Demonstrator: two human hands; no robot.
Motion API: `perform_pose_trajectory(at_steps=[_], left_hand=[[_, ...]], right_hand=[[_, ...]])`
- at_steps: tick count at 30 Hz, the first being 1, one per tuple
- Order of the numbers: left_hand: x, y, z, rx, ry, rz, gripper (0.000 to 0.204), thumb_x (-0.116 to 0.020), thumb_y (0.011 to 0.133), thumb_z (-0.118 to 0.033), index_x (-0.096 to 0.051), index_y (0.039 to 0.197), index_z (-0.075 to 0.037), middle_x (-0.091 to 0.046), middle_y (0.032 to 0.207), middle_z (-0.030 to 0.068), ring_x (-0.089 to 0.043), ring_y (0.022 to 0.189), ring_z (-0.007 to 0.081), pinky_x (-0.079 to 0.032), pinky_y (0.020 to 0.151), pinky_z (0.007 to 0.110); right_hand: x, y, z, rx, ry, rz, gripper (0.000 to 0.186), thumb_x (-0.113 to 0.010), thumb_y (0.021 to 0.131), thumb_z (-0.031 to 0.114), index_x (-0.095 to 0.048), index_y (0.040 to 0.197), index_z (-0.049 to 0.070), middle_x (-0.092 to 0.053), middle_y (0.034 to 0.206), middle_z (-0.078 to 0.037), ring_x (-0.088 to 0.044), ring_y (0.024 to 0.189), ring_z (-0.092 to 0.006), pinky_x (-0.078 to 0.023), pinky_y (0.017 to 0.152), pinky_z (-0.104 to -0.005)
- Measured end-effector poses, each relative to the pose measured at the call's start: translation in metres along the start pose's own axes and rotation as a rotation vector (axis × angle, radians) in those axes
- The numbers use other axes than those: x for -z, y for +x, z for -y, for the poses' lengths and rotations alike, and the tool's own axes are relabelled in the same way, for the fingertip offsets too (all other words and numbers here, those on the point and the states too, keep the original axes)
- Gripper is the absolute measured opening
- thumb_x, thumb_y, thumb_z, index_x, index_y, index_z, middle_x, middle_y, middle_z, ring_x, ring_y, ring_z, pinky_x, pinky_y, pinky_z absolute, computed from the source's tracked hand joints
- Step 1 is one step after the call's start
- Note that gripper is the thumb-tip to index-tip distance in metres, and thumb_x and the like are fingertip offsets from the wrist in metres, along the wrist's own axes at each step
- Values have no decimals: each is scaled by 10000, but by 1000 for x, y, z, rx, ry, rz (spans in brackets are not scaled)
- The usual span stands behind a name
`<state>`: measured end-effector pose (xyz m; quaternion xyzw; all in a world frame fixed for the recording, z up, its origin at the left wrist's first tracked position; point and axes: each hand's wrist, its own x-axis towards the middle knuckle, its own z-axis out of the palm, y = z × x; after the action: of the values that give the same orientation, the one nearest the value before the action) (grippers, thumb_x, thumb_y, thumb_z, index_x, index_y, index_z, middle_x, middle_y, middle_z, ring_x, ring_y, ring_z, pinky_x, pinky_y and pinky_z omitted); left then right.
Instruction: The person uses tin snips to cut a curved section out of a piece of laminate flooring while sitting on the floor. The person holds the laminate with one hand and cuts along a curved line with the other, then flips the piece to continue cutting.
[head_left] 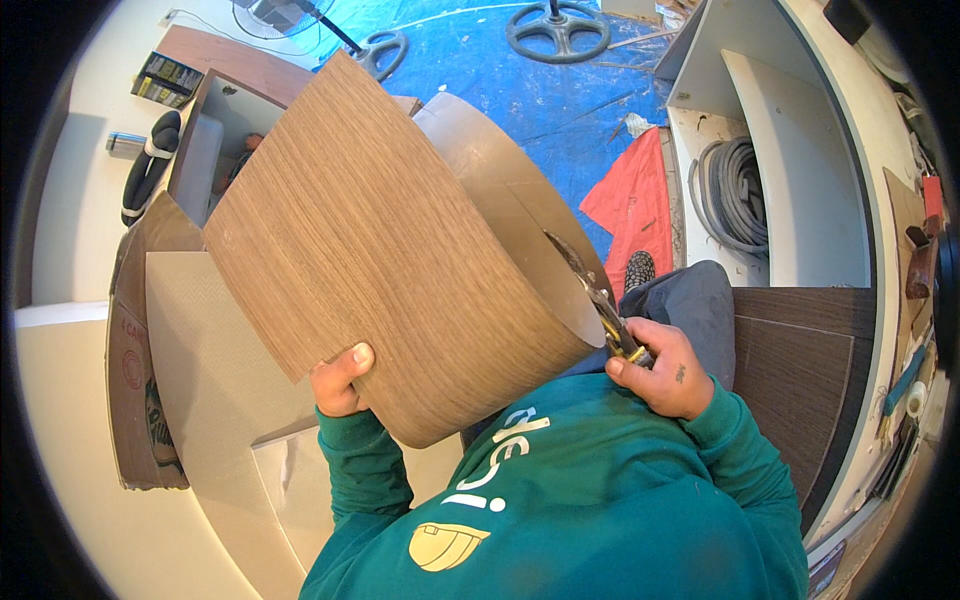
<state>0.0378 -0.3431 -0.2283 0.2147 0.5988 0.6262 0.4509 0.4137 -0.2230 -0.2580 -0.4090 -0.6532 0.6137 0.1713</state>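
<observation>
Laminate: a large brown wood-grain sheet (370, 240), curled over, is pinched at its lower edge by the left hand (338, 382), thumb on top. The right hand (662, 378) is closed round yellow-handled metal snips (600, 310), blades biting the sheet's curved right edge just above that hand. Risk noted: the unsupported sheet flexes, so the cut may wander or the edge chip; blades work close to the grey-trousered knee (690, 305) below.
</observation>
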Motion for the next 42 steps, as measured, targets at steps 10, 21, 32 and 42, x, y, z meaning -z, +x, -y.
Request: perform_pose_trajectory(at_steps=[10, 21, 32, 42], left_hand=[[0, 0, 0, 14, 20, -31, 904, -824, 743, -218, -355, 1423, 152, -552, 1206, 354, -623, 1071, 446, -547, 853, 547], [-5, 0, 1, 0, -20, -5, 893, -816, 748, -207, -358, 1435, 133, -559, 1222, 332, -620, 1092, 428, -540, 886, 532], [-6, 0, -2, 12, -5, 1, 900, -818, 755, -212, -349, 1436, 142, -548, 1234, 339, -625, 1090, 430, -560, 881, 532], [-6, 2, -2, 4, -3, 25, 893, -810, 767, -230, -349, 1439, 136, -547, 1237, 336, -621, 1101, 427, -559, 888, 514]], right_hand=[[-3, 2, -4, 42, 19, -16, 360, -767, 866, 255, -659, 1072, -20, -613, 774, -119, -568, 693, -170, -485, 664, -348], [-6, 3, -11, 84, 9, -47, 346, -767, 859, 280, -638, 999, -9, -563, 741, -128, -542, 663, -210, -466, 646, -371], [-1, 2, 0, 51, -16, -25, 337, -762, 872, 262, -648, 1032, -12, -592, 761, -133, -563, 681, -193, -485, 667, -363], [0, 2, -1, 6, -16, -11, 354, -767, 872, 269, -666, 1065, -10, -618, 765, -119, -581, 692, -182, -487, 670, -352]])
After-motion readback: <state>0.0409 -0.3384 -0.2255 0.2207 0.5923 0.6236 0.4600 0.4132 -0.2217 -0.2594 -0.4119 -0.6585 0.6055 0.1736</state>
